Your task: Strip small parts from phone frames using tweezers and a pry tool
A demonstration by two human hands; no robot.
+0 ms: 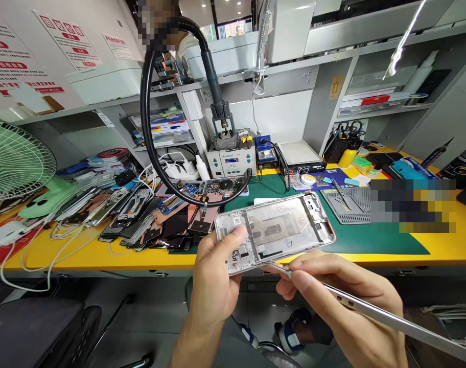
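Note:
My left hand (213,286) is closed around the left end of a silver phone frame (279,227), thumb pressed on its inner face. The frame is held flat above the front edge of the yellow bench, its open inside facing up. My right hand (344,301) pinches a long silver metal tool (374,309) like tweezers or a pry blade. The tool's tip touches the frame's lower edge near the middle. The tool's long shaft runs off to the lower right.
A green mat (371,240) lies on the yellow bench (83,253). A pile of dismantled phones (148,220) sits left, beside a green fan (14,163). A hot-air station (231,158) with a black hose stands behind. A grey tool mat (346,204) is right.

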